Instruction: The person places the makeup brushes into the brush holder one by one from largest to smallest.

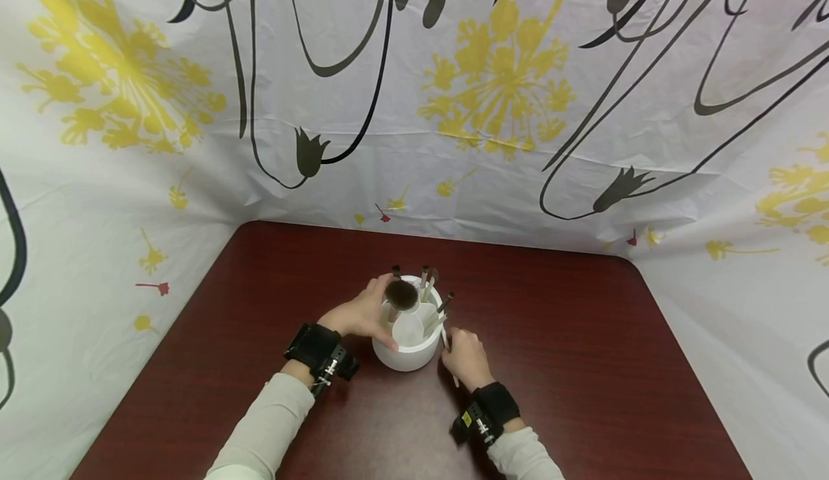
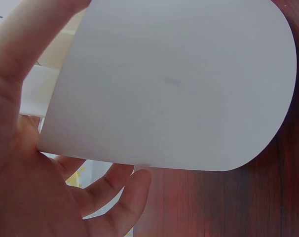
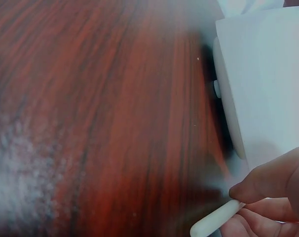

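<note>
A round white makeup brush holder (image 1: 406, 359) with inner compartments stands on the table. My left hand (image 1: 363, 316) grips it from the left, thumb at the near rim and fingers round the far side. In the left wrist view the holder's smooth wall (image 2: 174, 98) fills most of the picture. A large dark-bristled makeup brush (image 1: 401, 295) stands in it beside the left fingers. Just right of the holder, my right hand (image 1: 468, 359) pinches a thin makeup brush by its pale handle (image 3: 216, 220); that brush's head is hidden in the right wrist view.
Several smaller brushes (image 1: 425, 275) lean in the holder's back and right compartments. The dark red wooden table (image 1: 570, 365) has rounded far corners. A white cloth with yellow flowers and grey stems (image 1: 401, 142) hangs behind and at both sides.
</note>
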Action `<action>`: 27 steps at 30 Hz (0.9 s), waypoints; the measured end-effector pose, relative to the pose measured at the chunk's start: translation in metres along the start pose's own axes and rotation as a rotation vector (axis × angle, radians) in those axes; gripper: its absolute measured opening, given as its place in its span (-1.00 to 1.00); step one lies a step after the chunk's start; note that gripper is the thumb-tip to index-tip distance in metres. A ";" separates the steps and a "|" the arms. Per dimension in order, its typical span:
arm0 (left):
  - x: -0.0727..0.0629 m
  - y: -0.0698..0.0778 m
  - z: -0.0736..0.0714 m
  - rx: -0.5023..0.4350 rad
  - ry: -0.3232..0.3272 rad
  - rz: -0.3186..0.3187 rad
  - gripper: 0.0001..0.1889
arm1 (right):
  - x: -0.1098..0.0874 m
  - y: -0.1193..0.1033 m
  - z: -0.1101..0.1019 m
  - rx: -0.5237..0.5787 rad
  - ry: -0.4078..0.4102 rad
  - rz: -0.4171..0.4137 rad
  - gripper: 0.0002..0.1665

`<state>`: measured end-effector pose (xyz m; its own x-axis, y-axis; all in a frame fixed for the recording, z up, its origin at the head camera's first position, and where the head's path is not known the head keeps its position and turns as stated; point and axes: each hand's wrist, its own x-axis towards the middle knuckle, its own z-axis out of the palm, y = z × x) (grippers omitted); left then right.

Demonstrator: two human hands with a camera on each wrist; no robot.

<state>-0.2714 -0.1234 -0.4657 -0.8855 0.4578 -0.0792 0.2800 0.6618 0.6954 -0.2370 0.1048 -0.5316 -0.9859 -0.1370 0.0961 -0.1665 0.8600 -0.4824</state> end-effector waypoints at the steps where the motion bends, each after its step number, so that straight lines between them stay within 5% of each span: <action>1: 0.000 0.000 0.000 0.002 -0.001 -0.001 0.35 | 0.000 0.000 0.000 0.000 0.011 0.000 -0.89; 12: 0.000 0.001 0.000 0.000 -0.002 -0.006 0.36 | 0.000 0.002 -0.013 0.075 0.093 0.032 -0.72; 27: -0.001 0.003 0.000 0.007 -0.004 -0.019 0.36 | -0.001 -0.011 -0.040 0.166 0.168 0.032 -0.73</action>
<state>-0.2696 -0.1227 -0.4635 -0.8890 0.4479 -0.0954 0.2658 0.6743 0.6890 -0.2337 0.1155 -0.4916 -0.9763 -0.0152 0.2158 -0.1496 0.7680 -0.6227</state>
